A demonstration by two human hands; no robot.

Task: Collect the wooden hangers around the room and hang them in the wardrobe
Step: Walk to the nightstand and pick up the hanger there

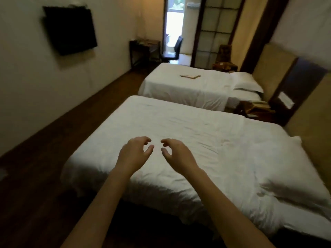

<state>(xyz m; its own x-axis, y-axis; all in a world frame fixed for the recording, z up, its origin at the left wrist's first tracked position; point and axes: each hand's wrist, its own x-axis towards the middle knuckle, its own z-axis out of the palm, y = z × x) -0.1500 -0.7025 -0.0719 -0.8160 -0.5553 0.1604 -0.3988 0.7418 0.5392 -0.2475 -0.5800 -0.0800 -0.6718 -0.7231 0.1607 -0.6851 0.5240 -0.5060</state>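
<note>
A wooden hanger (190, 77) lies flat on the white cover of the far bed (182, 90), near its middle. My left hand (135, 153) and my right hand (176, 153) are stretched out side by side over the near bed (223, 158), fingers curled and apart, holding nothing. Both hands are far from the hanger. No wardrobe shows in this view.
Dark wooden floor (59, 140) runs along the left of both beds below a wall-mounted TV (70, 30). A nightstand (254, 110) stands between the beds at the right. A desk (143, 49) and an office chair (176, 49) stand at the back by a bright doorway.
</note>
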